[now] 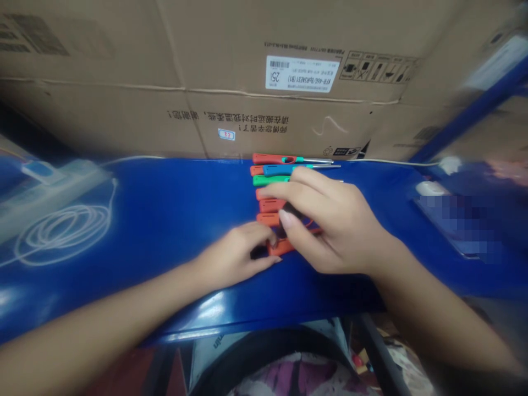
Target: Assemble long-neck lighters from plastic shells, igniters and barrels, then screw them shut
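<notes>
Several screwdrivers lie side by side in a row on a blue shelf [165, 220]: a red-and-green one [276, 159] at the back, then a blue one [277, 170], a green one [270, 180] and orange-red ones [268, 219] nearer me. My right hand [330, 225] lies over the row, fingers curled round a dark-tipped screwdriver. My left hand [237, 256] rests on the shelf with fingers curled, pinching the end of the nearest orange-red screwdriver [282, 246].
A large cardboard box [247, 77] stands right behind the row. A white power strip [49, 184] and a coiled white cable [61, 234] lie at the left. A blurred flat object [457, 220] sits at the right. The shelf's front edge is close to me.
</notes>
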`<act>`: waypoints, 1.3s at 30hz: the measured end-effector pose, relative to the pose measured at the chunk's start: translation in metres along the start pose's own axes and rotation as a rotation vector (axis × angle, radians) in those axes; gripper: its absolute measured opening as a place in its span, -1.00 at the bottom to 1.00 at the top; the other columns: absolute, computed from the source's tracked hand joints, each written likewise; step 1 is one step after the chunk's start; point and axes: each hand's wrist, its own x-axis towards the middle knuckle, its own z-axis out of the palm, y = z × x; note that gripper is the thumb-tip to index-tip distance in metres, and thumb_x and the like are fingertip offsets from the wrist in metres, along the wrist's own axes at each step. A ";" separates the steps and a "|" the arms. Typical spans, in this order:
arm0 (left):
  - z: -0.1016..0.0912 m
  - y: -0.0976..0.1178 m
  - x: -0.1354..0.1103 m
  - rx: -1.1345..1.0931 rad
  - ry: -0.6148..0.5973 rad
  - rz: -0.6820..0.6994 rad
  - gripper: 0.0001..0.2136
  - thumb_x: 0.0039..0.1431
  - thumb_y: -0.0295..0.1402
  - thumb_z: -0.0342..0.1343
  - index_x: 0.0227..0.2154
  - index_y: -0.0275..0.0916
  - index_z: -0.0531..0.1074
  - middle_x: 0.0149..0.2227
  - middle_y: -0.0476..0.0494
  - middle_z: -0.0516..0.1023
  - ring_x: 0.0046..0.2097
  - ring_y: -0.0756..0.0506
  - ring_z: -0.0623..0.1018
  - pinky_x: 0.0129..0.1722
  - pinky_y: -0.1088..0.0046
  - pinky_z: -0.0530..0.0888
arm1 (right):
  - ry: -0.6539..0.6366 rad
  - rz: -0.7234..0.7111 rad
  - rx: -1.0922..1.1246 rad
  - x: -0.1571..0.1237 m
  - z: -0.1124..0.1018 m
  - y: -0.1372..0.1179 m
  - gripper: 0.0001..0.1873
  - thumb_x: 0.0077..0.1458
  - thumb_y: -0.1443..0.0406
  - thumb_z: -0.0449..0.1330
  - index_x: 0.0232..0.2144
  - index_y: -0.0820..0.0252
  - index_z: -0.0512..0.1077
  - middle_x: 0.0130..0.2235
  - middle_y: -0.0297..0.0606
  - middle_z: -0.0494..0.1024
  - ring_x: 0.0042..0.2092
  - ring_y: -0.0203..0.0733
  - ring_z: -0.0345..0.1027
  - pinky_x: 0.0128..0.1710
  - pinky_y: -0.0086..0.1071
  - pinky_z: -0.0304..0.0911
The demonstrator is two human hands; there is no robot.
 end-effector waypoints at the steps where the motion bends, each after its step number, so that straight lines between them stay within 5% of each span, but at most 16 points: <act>1: 0.000 0.000 0.000 -0.004 0.000 -0.002 -0.87 0.26 -0.31 0.19 -0.20 -0.23 0.44 -0.18 -0.14 0.58 -0.18 -0.14 0.58 -0.21 0.35 0.48 | -0.007 0.001 -0.008 0.000 0.000 0.000 -0.63 0.30 0.25 -0.02 0.04 0.25 0.43 -0.09 -0.11 0.56 -0.14 -0.11 0.46 -0.28 -0.30 0.35; 6: 0.000 0.001 0.001 -0.011 0.000 -0.002 -0.88 0.26 -0.31 0.20 -0.23 -0.24 0.45 -0.22 -0.12 0.58 -0.20 -0.12 0.57 -0.20 0.35 0.47 | -0.029 0.019 -0.012 0.000 -0.001 0.001 -0.65 0.30 0.22 0.04 0.01 0.27 0.45 -0.13 -0.14 0.59 -0.16 -0.12 0.48 -0.18 -0.30 0.37; 9: 0.000 0.000 0.001 -0.011 -0.003 -0.006 -0.87 0.26 -0.31 0.20 -0.20 -0.24 0.46 -0.20 -0.13 0.59 -0.19 -0.14 0.58 -0.19 0.34 0.48 | -0.056 0.033 0.006 0.000 0.000 0.002 -0.55 0.29 0.25 0.00 0.15 0.32 0.35 0.01 -0.03 0.52 -0.16 -0.13 0.47 -0.25 -0.30 0.38; 13: 0.000 0.000 0.001 -0.005 -0.004 -0.014 -0.87 0.25 -0.32 0.20 -0.19 -0.24 0.46 -0.23 -0.10 0.59 -0.22 -0.11 0.58 -0.21 0.37 0.47 | 0.009 0.009 -0.020 -0.001 0.001 0.002 -0.64 0.29 0.21 0.06 0.03 0.25 0.44 -0.10 -0.15 0.59 -0.17 -0.14 0.49 -0.23 -0.34 0.37; 24: 0.000 0.001 0.001 -0.004 0.011 0.009 -0.88 0.26 -0.31 0.20 -0.25 -0.23 0.43 -0.22 -0.11 0.58 -0.20 -0.12 0.57 -0.21 0.38 0.47 | -0.027 0.011 -0.018 0.000 0.001 0.002 -0.57 0.26 0.25 0.04 0.10 0.37 0.39 -0.03 -0.08 0.58 -0.14 -0.11 0.50 -0.31 -0.32 0.34; 28: 0.000 0.000 0.000 -0.012 0.002 0.006 -0.87 0.25 -0.32 0.21 -0.21 -0.24 0.44 -0.23 -0.10 0.57 -0.22 -0.10 0.56 -0.21 0.39 0.47 | 0.047 0.013 -0.019 0.001 0.002 0.003 -0.78 0.25 0.24 0.11 -0.17 0.22 0.49 -0.27 -0.26 0.62 -0.26 -0.17 0.49 -0.28 -0.33 0.32; 36: 0.000 0.000 0.000 -0.012 0.005 0.010 -0.88 0.25 -0.32 0.20 -0.22 -0.25 0.43 -0.23 -0.10 0.56 -0.21 -0.11 0.56 -0.20 0.39 0.46 | 0.018 -0.028 -0.009 0.000 0.002 0.005 -0.77 0.25 0.25 0.10 -0.12 0.23 0.46 -0.24 -0.20 0.60 -0.21 -0.12 0.45 -0.22 -0.28 0.34; 39: 0.000 0.000 0.000 -0.019 -0.001 0.007 -0.88 0.26 -0.32 0.19 -0.24 -0.24 0.42 -0.22 -0.11 0.56 -0.20 -0.12 0.56 -0.22 0.39 0.46 | -0.021 -0.009 0.013 0.000 0.002 0.004 -0.64 0.22 0.27 0.08 0.03 0.31 0.39 -0.07 -0.08 0.57 -0.11 -0.08 0.45 -0.19 -0.26 0.36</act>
